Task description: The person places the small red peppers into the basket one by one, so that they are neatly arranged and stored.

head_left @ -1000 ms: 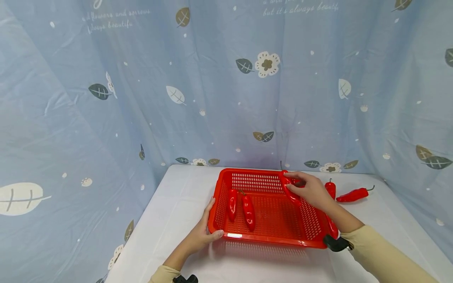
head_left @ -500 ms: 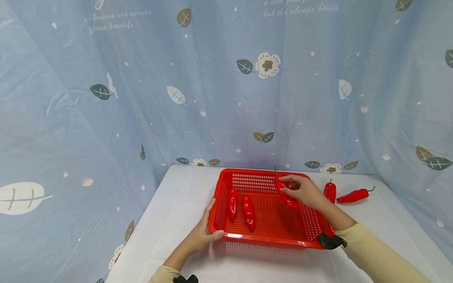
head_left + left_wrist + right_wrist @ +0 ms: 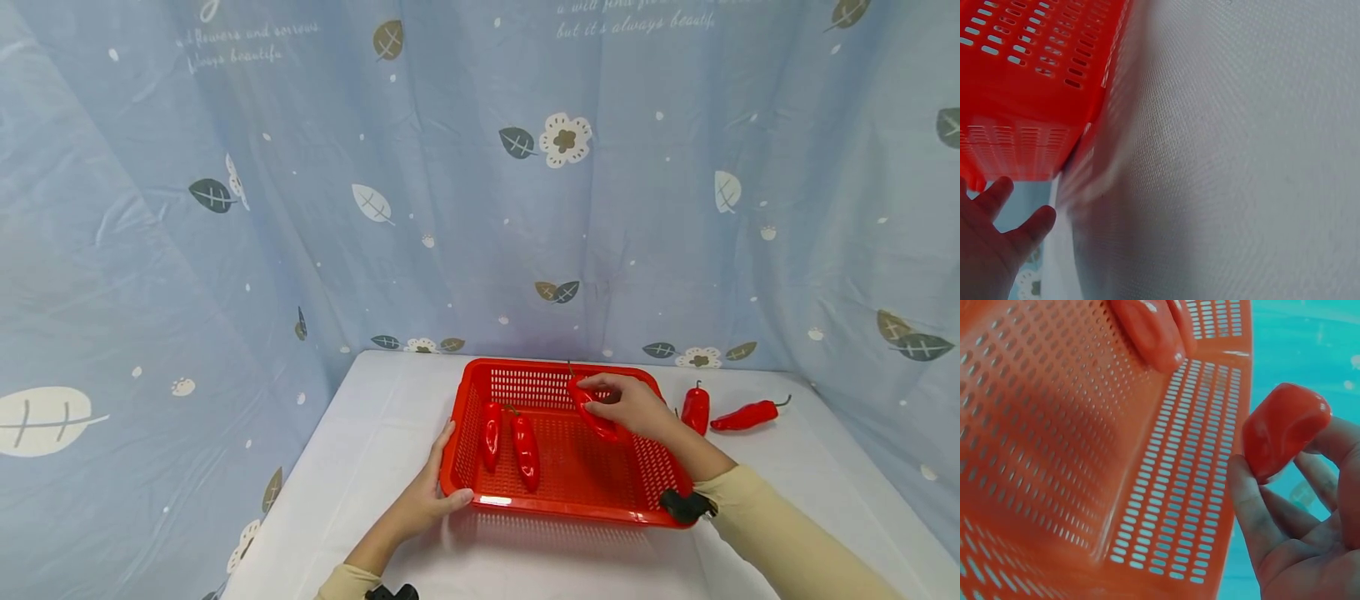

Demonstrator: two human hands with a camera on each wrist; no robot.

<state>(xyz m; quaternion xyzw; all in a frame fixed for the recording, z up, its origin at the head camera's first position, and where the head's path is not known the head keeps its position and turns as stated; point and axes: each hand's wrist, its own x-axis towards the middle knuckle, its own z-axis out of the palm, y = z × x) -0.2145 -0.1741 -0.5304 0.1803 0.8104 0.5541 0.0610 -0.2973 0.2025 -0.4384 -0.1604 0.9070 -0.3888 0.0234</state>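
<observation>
Over the red basket (image 3: 585, 510), the right hand (image 3: 636, 407) pinches a pepper (image 3: 601, 427) mid-body, stem pointing away — probably the easiest spot to balance it. The left hand (image 3: 427, 498) has thumb and fingers spread against the near-left corner — seemingly steadying things.

White script (image 3: 255, 34) on blue curtain (image 3: 450, 125), "flowers and sorrows", "but it's always"

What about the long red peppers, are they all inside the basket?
No, at least two long red peppers lie on the white-covered table to the right of the red plastic basket.
</observation>
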